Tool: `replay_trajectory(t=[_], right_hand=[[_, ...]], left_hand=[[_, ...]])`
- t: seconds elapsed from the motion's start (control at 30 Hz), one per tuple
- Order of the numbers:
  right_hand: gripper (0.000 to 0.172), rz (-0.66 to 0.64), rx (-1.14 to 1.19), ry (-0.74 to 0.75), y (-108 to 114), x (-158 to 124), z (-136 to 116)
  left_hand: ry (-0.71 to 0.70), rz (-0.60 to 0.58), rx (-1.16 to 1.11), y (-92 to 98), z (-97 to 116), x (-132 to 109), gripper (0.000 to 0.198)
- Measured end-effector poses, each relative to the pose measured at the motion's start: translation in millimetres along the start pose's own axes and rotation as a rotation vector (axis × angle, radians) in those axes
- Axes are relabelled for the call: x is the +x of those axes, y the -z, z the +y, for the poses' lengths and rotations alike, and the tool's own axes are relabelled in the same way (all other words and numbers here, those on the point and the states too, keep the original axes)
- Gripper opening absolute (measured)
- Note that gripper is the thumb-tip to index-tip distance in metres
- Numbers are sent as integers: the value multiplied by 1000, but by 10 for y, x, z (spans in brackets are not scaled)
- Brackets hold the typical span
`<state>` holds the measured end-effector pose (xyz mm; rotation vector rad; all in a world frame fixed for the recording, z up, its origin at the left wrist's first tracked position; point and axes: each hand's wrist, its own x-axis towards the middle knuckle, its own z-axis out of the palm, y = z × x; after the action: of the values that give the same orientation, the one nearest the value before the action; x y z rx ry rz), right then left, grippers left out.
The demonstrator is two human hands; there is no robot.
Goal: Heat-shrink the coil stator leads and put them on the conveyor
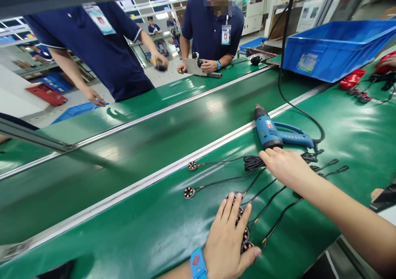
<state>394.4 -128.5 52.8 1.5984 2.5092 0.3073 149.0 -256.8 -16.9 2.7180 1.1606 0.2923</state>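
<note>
My left hand (pixel 227 240) lies with fingers stretched over a row of several small round motor stators (pixel 246 247) with copper windings, partly hiding them. A blue strap circles that wrist. My right hand (pixel 284 167) is closed over a bundle of black cables (pixel 253 163), its fingertips just behind the rear end of a blue heat gun (pixel 267 128). The thumb's grip is hidden. Two more stators, one near the rail (pixel 192 165) and one below it (pixel 189 193), lie apart with their leads running toward the bundle. Cable connectors (pixel 342 169) stick out right of my right hand.
A metal rail (pixel 198 151) separates the green bench from a sunken green belt (pixel 148 147). A blue bin (pixel 331 52) stands at the back right, near red parts (pixel 352 79). The heat gun's cord (pixel 280 77) hangs from above. Two co-workers (pixel 213 27) stand across the belt.
</note>
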Motion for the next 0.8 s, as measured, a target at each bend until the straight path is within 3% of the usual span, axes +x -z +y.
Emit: replay_trajectory(t=[0.1, 0.2, 0.33, 0.43, 0.53, 0.67, 0.8], right_hand=[[17, -28, -40, -25, -57, -16, 131], [12, -85, -47, -44, -182, -1, 301], [23, -161, -12, -19, -418, 31, 514], [26, -196, 59, -24, -569, 13, 633], [23, -199, 161, 6, -629, -73, 718], [15, -304, 210, -13, -600, -241, 798], [21, -401, 216, -75, -567, -387, 867]], left_hand=[[5, 26, 38, 30, 56, -96, 93], [49, 62, 40, 178, -122, -137, 85], [188, 143, 124, 367, -729, -111, 66], [184, 38, 146, 370, -1193, -30, 65], [209, -84, 90, 321, -1466, 108, 64], [155, -134, -27, 307, -1581, 338, 64], [65, -111, -102, 304, -1604, 568, 59]])
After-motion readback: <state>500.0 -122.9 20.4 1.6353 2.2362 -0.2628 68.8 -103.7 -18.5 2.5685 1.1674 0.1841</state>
